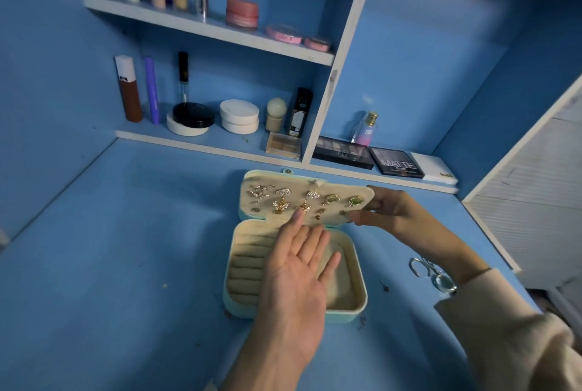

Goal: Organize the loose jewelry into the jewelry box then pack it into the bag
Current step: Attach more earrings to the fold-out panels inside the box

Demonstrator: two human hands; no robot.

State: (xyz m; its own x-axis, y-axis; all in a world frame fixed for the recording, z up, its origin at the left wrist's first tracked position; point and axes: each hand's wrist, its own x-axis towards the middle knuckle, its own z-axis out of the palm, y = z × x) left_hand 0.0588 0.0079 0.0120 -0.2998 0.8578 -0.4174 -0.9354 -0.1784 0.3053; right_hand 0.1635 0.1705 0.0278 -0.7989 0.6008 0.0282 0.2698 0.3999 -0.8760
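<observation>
Right hand (387, 208) pinches earring panel (293, 184) at its 3 o'clock edge, left hand (299, 280) open, fingertips (297, 217) by gold earring (305, 208) at 6 o'clock; hold panel steady, seat earring fully.

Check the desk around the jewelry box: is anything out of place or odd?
Yes. Silver jewelry lies loose on the desk right of the jewelry box, not yet packed. A few dark specks dot the desk near the box. The right hand pinches the earring panel. Nothing looks spilled or damaged in the box itself.
</observation>
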